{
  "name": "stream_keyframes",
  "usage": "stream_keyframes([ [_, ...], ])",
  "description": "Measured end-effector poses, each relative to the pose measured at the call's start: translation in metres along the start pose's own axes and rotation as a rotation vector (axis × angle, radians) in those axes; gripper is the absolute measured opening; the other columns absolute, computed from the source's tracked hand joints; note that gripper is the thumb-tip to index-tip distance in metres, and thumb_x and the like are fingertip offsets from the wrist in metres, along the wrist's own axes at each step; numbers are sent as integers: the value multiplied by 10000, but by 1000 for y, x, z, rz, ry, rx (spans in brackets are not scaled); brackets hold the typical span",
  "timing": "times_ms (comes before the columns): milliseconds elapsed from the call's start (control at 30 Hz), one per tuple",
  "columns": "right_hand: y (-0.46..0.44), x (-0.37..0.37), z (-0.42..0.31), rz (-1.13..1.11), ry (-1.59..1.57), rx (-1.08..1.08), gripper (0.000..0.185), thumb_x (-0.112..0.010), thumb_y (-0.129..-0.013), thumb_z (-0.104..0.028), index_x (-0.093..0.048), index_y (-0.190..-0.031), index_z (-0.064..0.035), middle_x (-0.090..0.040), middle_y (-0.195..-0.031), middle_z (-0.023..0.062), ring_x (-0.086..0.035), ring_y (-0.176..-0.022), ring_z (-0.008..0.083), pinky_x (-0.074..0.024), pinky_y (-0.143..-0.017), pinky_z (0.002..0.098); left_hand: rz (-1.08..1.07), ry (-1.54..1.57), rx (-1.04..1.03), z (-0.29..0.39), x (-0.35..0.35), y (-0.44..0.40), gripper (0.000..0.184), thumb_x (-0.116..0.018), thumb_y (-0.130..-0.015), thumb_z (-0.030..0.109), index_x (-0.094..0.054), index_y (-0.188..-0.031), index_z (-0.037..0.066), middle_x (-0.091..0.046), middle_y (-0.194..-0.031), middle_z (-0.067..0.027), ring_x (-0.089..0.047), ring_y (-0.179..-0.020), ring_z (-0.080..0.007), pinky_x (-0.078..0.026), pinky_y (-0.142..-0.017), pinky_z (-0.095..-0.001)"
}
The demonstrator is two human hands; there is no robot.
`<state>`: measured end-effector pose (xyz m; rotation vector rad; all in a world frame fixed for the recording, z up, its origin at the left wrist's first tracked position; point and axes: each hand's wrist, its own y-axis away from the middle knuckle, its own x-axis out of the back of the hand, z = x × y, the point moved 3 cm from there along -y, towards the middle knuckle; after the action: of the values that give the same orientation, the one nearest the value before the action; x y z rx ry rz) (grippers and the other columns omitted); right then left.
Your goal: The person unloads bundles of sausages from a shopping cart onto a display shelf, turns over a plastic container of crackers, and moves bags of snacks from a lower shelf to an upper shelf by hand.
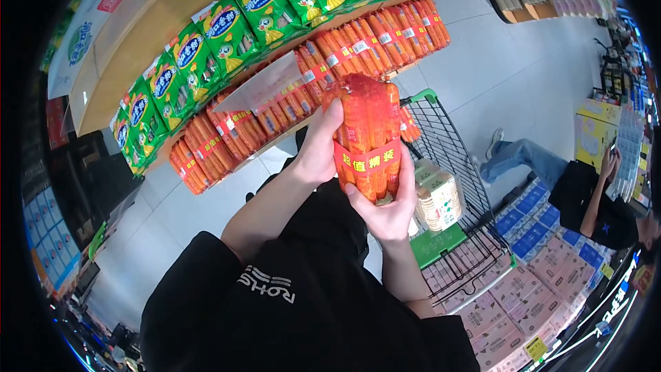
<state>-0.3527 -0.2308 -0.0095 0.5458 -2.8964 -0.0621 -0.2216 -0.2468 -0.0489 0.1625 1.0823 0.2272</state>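
A multipack of sausages (366, 120) in orange-red wrapping, with a red paper band bearing yellow characters, is held up in front of my chest. My left hand (322, 139) grips its upper left side, thumb along the wrapping. From below and the right, my right hand (389, 210) clasps the lower end, its thumb on the front. The fingers behind the pack are mostly hidden. Beyond it, similar sausage packs (375, 41) line the lower shelf, and green snack bags (265, 10) stand in a row above them.
A shopping cart (451, 138) stands to the right, holding a pale packaged item (437, 200) and another orange pack (409, 126). Pink cartons (496, 303) and blue packs (530, 210) are stacked beyond it. A person in dark clothing (595, 207) is farther right. A clear shelf divider (258, 86) juts out.
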Motion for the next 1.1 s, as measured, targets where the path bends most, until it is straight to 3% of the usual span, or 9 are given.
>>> stream_keyframes([
  [167,11,4,-30,51,313,150,808,-796,-627,-147,-376,-1285,60,-487,-1204,203,-528,-1084,303,-414,-921,384,-81,203,128,-2,-11,-2,840,-332,-812,721,-370,-1308,45,-545,-1081,-141,-556,-983,-278,-469,-841,-401],
  [267,22,10,-14,-23,31,137,815,-798,-637,-180,-373,-1291,58,-449,-1248,205,-485,-1142,295,-377,-965,382,-153,261,152,-3,-10,0,940,-355,-744,785,-358,-1309,33,-536,-1008,-143,-553,-924,-290,-473,-804,-393],
  [333,24,2,-15,-21,-492,-72,719,-711,-759,-138,-319,-1329,55,-404,-1315,173,-421,-1215,230,-339,-1012,356,-244,299,175,-2,-12,1,994,-440,-695,792,-336,-1322,28,-533,-1023,-149,-553,-925,-296,-471,-821,-400],
  [400,27,-3,-14,-7,-401,-69,721,-684,-788,-121,-275,-1357,50,-394,-1329,162,-419,-1212,210,-341,-1013,348,-293,329,164,-3,-15,2,1017,-485,-671,787,-325,-1328,27,-532,-1046,-161,-556,-942,-302,-469,-842,-410],
  [500,29,-8,-22,19,-426,-99,736,-686,-779,-94,-266,-1366,52,-404,-1321,161,-422,-1210,209,-346,-1008,341,-260,328,155,6,-31,7,786,-255,-833,713,-486,-1151,33,-603,-961,-174,-612,-865,-312,-506,-777,-424],
  [700,36,-12,-21,100,-303,-64,707,-704,-745,-54,-336,-1338,58,-438,-1287,152,-440,-1183,207,-358,-985,329,-312,334,204,4,-27,7,753,-264,-846,670,-470,-1178,27,-602,-982,-190,-612,-880,-319,-505,-787,-430],
  [800,39,-11,-17,148,-189,-67,669,-709,-738,-57,-383,-1313,53,-461,-1256,154,-472,-1133,212,-373,-965,331,-364,363,261,-19,2,6,934,-407,-749,754,-363,-1307,6,-557,-1089,-199,-565,-1009,-335,-480,-861,-435],
  [967,40,-6,16,321,47,-100,587,-688,-764,-78,-432,-1279,39,-516,-1151,153,-529,-1051,238,-414,-919,336,72,94,130,-29,-5,34,699,-172,-915,605,-375,-1303,60,-507,-1238,-100,-518,-1115,-231,-402,-973,-373],
  [1100,38,-7,38,188,255,-185,609,-679,-775,-133,-414,-1296,38,-523,-1162,185,-533,-1073,255,-412,-930,332,176,-68,184,-55,31,37,370,-570,-902,231,-438,-1182,28,-555,-1049,-47,-551,-964,-108,-439,-847,-264],
])
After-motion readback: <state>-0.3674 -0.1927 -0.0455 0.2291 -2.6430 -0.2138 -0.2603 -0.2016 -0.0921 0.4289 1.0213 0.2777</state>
